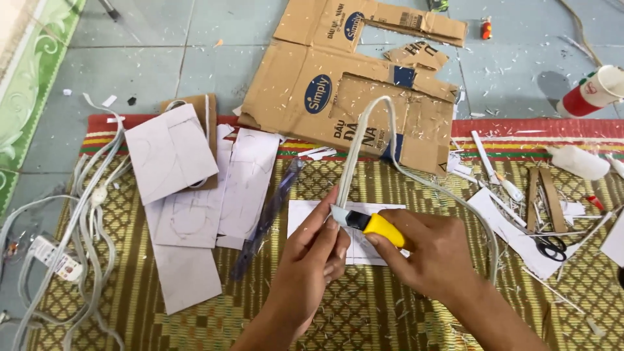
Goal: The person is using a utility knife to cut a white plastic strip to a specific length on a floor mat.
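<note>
My right hand [432,250] grips a yellow utility knife [380,227], its blade set against the end of a flat grey-white cable [354,146]. My left hand [312,260] pinches that cable end just beside the blade. The cable rises from my fingers, arches over, and runs down to the right across the woven mat [364,305]. Under my hands lies a white paper sheet [305,218].
A cut-up cardboard box [344,84] lies at the mat's far edge. White paper pieces [172,153] and a clear ruler [266,218] sit left of my hands. Loose white cables [78,227] lie far left. Scissors [552,247], glue bottle [578,161], a red-and-white bottle [588,91] are right.
</note>
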